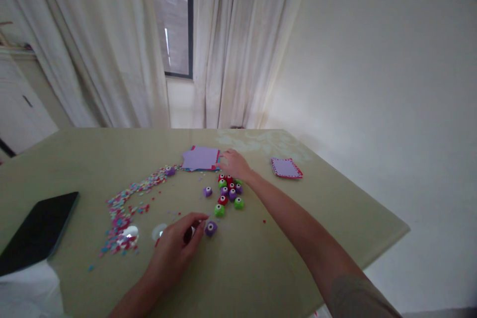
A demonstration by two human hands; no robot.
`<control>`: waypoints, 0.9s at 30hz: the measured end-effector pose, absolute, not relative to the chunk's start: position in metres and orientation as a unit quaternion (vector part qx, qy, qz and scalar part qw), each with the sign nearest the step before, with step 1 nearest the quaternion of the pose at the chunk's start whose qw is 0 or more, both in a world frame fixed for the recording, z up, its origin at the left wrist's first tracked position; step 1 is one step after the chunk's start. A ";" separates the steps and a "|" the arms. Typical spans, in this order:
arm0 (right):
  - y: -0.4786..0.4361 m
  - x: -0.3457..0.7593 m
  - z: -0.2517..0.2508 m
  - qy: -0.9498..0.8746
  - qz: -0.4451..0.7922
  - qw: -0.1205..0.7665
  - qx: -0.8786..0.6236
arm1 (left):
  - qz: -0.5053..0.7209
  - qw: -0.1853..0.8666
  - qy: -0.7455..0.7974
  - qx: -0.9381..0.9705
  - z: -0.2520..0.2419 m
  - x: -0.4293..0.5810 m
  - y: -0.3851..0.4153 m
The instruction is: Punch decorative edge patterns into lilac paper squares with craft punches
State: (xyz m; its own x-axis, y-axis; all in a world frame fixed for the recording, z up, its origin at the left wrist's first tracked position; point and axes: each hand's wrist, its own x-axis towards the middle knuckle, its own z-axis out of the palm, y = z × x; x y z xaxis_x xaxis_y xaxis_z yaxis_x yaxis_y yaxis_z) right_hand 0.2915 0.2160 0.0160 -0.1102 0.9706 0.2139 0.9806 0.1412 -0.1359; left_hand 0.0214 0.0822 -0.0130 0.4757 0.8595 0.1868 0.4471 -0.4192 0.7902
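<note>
My right hand (234, 164) reaches across to the right edge of a stack of purple, red and blue paper sheets (201, 158). Its fingers are apart at the paper's edge; whether they touch it I cannot tell. Nearer to me, my left hand (178, 241) is closed with thumb and fingertips together. What lies in it is hidden, though a dark red patch shows between the fingers. Right beside those fingertips sits a purple paper punch (210, 228). Several small red, green and purple punches (223, 191) cluster below my right wrist, and one more purple punch (207, 192) stands apart.
Colourful paper confetti (122, 208) trails along the left, with a purple punch (170, 171) at its far end. A clear round disc (159, 231) lies by my left hand. A black tablet (39, 228) is far left, white plastic (32, 290) below. Edge-punched cards (286, 168) lie right.
</note>
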 end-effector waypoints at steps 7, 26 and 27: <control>0.249 0.217 0.004 -0.806 0.000 0.006 -0.592 | 0.294 0.275 0.397 0.825 -0.020 0.016 0.089; 0.096 0.230 0.052 -0.673 0.414 0.454 -0.411 | 0.557 0.525 0.427 0.481 -0.012 0.017 0.095; 0.085 0.234 0.048 -0.667 0.440 0.441 -0.408 | 0.526 0.554 0.437 0.474 -0.011 0.016 0.095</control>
